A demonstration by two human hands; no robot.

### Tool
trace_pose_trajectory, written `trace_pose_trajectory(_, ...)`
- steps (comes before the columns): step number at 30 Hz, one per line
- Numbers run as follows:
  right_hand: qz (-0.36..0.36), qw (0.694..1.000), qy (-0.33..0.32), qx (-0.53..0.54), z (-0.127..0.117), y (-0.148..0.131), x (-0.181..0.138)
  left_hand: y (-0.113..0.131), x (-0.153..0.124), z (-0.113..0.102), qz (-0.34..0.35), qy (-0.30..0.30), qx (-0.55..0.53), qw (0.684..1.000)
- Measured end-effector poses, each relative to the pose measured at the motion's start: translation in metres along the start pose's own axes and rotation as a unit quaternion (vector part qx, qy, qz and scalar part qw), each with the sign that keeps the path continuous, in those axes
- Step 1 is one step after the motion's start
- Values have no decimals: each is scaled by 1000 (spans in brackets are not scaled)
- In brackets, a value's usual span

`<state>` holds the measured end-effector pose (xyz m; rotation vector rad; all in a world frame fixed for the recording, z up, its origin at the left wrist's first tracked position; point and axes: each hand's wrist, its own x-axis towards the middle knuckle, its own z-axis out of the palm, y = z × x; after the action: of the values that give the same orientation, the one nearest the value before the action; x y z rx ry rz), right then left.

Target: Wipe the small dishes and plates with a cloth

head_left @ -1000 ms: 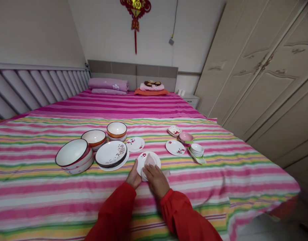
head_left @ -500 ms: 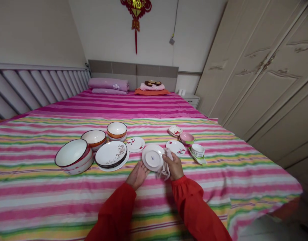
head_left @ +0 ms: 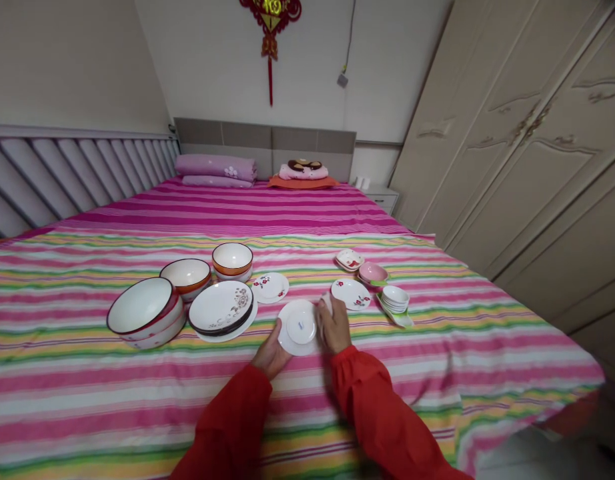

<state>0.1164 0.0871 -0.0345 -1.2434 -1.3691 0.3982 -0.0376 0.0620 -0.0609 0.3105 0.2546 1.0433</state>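
Observation:
A small white plate (head_left: 293,343) is held with its underside and foot ring facing me. My left hand (head_left: 272,351) grips its lower left rim, thumb on the underside. At the plate's right edge, my right hand (head_left: 336,327) is closed on a pale cloth (head_left: 327,303), mostly hidden by the fingers. Behind it lies a flowered plate (head_left: 351,293); another flowered plate (head_left: 270,287) is to the left. Further left is a stack of dark-edged plates (head_left: 217,307) on a wider white plate.
Stacked bowls (head_left: 146,312) stand at the left, with an orange-banded bowl (head_left: 186,277) and another such bowl (head_left: 232,260) beyond. On the right are a pink bowl (head_left: 373,273), small white bowls (head_left: 395,297) and square dishes (head_left: 349,259). Striped cloth (head_left: 137,413) covers the bed.
The plate has shifted slightly left and toward me. My left hand now has its thumb over the rim. My right hand, with the cloth, has moved left along the plate's edge.

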Motion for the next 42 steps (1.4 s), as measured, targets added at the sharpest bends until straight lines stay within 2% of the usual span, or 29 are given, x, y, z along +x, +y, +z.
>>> trace_pose_trajectory(2,-28,997,-49,-61,14,-2,-3,0,0,2,-2,-1,1,1000)
trace_pose_trajectory(6,-75,982,-104,-140,38,-7,-13,-2,0,2,6,1,1,1000)
trace_pose_trajectory(9,-120,964,-144,-187,45,-15,-20,-3,0,1,22,2,1,1000)
trace_pose_trajectory(13,-164,940,-203,-219,47,-26,-33,-2,-2,3,-2,11,-8,1000)
trace_pose_trajectory(19,-266,897,-274,-223,34,-25,-66,3,-7,1,-41,66,-20,997)
trace_pose_trajectory(22,-303,884,-278,-221,16,-16,-82,5,-5,-3,-63,62,6,996)
trace_pose_trajectory(25,-326,889,-255,-197,-5,-7,-92,5,-1,-7,-34,46,18,998)
trace_pose_trajectory(29,-294,926,-190,-139,-20,4,-92,3,5,-14,36,22,5,999)
trace_pose_trajectory(34,-180,969,-142,-92,-15,7,-58,1,7,-21,23,-47,8,999)
trace_pose_trajectory(39,-152,965,-186,-108,4,-9,-9,-2,6,-21,14,-47,18,999)
trace_pose_trajectory(42,-165,950,-223,-144,23,-26,-1,-3,5,-18,7,-32,17,999)
